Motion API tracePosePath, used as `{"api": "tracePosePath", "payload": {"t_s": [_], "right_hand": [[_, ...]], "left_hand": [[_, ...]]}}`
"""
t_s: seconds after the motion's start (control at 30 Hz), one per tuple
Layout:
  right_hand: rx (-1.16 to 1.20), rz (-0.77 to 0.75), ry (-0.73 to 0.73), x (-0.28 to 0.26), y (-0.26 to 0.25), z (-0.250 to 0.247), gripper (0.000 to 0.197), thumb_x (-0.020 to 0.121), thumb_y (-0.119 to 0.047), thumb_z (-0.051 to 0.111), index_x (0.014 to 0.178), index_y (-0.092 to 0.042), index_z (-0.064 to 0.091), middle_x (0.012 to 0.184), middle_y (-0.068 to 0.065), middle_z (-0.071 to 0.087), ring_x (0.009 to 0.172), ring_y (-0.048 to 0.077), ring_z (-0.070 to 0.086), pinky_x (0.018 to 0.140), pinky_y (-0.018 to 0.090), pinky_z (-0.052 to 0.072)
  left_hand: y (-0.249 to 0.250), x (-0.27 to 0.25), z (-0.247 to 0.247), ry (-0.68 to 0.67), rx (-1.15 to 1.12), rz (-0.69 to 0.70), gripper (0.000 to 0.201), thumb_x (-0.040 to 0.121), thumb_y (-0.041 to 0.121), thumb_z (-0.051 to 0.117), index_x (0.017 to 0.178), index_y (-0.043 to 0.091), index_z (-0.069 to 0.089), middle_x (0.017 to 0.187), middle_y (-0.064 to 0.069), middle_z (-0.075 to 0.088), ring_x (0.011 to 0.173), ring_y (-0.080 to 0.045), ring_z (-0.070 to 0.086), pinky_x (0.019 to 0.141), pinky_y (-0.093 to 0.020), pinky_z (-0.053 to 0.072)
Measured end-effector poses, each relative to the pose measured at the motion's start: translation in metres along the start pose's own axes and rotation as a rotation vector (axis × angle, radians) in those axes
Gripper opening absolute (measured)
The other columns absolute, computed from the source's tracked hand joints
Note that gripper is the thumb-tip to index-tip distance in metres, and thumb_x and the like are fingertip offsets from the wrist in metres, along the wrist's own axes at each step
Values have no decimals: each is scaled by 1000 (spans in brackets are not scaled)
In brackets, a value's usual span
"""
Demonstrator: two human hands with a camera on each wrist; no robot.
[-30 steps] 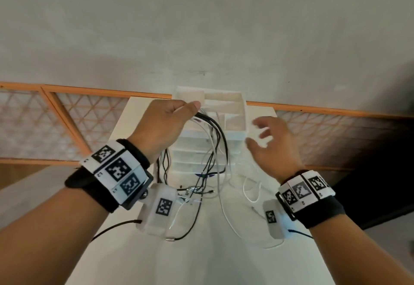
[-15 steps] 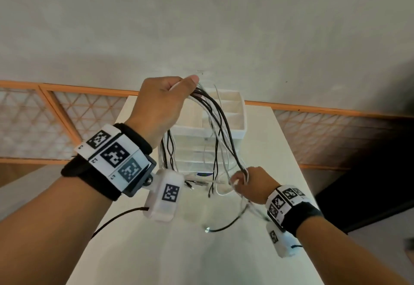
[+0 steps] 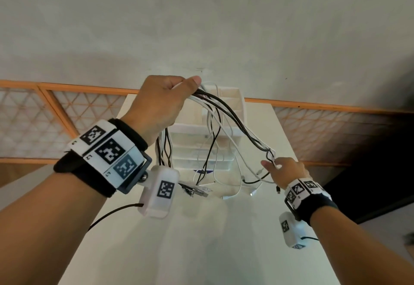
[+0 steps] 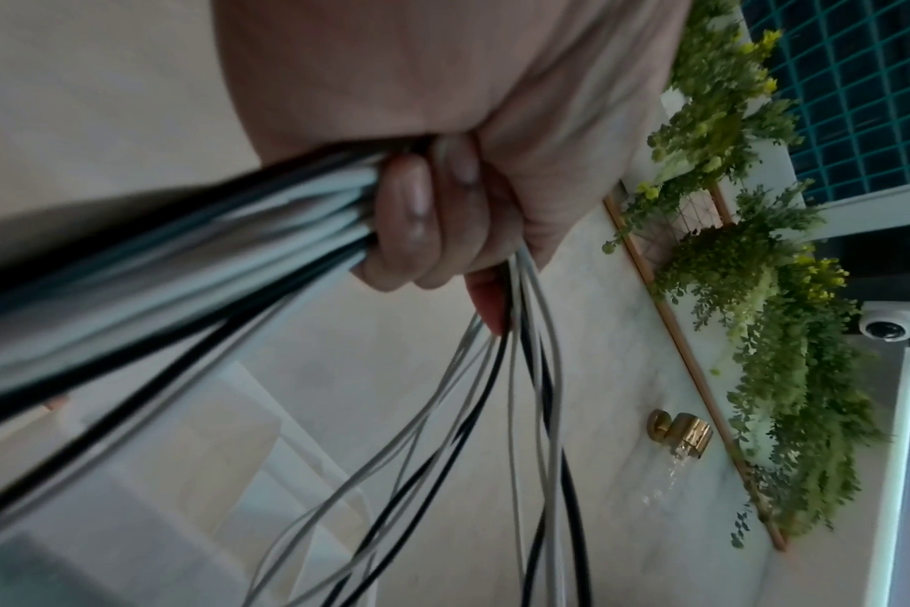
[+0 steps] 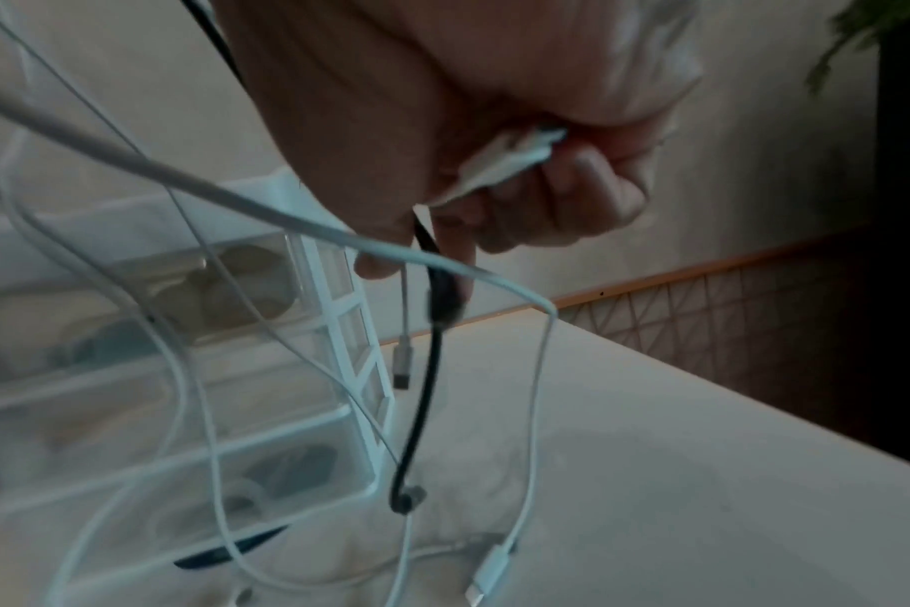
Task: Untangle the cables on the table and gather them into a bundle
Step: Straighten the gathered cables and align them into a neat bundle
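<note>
Aloft, cables [image 3: 226, 114] (black, white) between both hands.

A mixed lot of thin black and white cables [image 3: 226, 114] is lifted above the desk [image 3: 201, 240], gathered tight at its upper end in the left hand [image 3: 161, 103]. From there several strands arc down to the right hand [image 3: 284, 170], which pinches them lower and to the right. Other strands hang loose between, their plug ends trailing on the desk, with a white connector [image 5: 486, 569] lying flat.
</note>
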State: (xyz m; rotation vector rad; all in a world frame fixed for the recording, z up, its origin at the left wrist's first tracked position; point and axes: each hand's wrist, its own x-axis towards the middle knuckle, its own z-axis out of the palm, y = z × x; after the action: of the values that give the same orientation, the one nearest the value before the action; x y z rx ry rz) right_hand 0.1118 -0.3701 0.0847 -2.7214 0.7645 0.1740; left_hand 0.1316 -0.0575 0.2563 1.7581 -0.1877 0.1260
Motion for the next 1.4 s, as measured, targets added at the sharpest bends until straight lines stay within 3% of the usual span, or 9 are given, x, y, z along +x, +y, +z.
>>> {"api": "tracePosePath", "payload": {"t_s": [0.13, 0.27, 0.4, 0.53, 0.63, 0.77, 0.87, 1.1, 1.4], "right_hand": [[176, -40, -6, 6, -7, 1, 53, 91, -65, 51, 109, -20, 72, 109, 17, 68, 115, 38, 59, 86, 39, 46], [355, -94, 9, 11, -13, 0, 30, 84, -55, 66, 72, -29, 72, 74, 5, 74, 80, 29, 71, 70, 36, 54], [318, -94, -11, 9, -7, 0, 21, 92, -32, 65, 78, -19, 74, 55, -1, 68, 39, 8, 62, 41, 12, 40], [233, -29, 28, 7, 7, 25, 24, 87, -39, 71, 100, -20, 79, 80, 6, 70, 74, 22, 63, 67, 20, 44], [174, 5, 35, 5, 7, 31, 44, 78, -61, 71, 111, -32, 74, 100, 8, 74, 93, 28, 66, 82, 32, 53], [128, -62, -41, 6, 6, 27, 41, 81, -61, 70, 64, -24, 67, 73, 5, 66, 74, 24, 60, 59, 28, 41], [171, -134, -22, 12, 3, 26, 36, 87, -46, 70, 55, -30, 65, 66, 2, 67, 83, 29, 63, 64, 30, 43], [122, -266, 222, 5, -14, -7, 17, 95, -40, 61, 96, -36, 77, 96, 3, 77, 87, 30, 68, 68, 29, 47], [96, -12, -148, 6, 12, 26, 75, 69, -78, 67, 128, -32, 64, 131, 10, 63, 125, 32, 54, 104, 44, 45]], "left_hand": [[-6, 0, 0, -16, 60, -16, 54, 95, 34, 63, 54, 15, 34, 52, -1, 22, 40, -15, 16, 36, -14, 24], [-12, -2, -2, -45, 171, 2, 57, 95, 36, 62, 61, -6, 43, 55, -7, 27, 38, -11, 21, 40, -20, 24], [-6, 2, -11, 26, 88, 14, 58, 95, 36, 63, 67, -12, 46, 58, -8, 21, 42, -15, 16, 38, -18, 23], [7, 8, -18, 47, -30, 16, 52, 94, 36, 64, 43, 23, 63, 51, -2, 17, 49, -18, 11, 49, -26, 12], [7, 7, -15, 28, -78, -3, 37, 93, 37, 66, 60, 22, 75, 47, 2, 17, 49, -18, 9, 49, -27, 11], [8, 9, -17, 30, -187, -35, 32, 94, 34, 65, 75, 13, 77, 42, 8, 19, 46, -18, 6, 46, -23, 9], [4, 5, -15, -58, -133, -53, 35, 95, 35, 63, 66, 19, 74, 42, 10, 22, 41, -15, 10, 45, -22, 12], [-13, -12, 1, -97, 147, -68, 32, 95, 40, 60, 76, 21, 77, 39, 11, 27, 32, -6, 25, 47, -26, 21], [-6, 7, -23, 25, -41, -44, 38, 95, 34, 64, 77, 2, 74, 42, 10, 21, 41, -15, 13, 46, -20, 16]]}}
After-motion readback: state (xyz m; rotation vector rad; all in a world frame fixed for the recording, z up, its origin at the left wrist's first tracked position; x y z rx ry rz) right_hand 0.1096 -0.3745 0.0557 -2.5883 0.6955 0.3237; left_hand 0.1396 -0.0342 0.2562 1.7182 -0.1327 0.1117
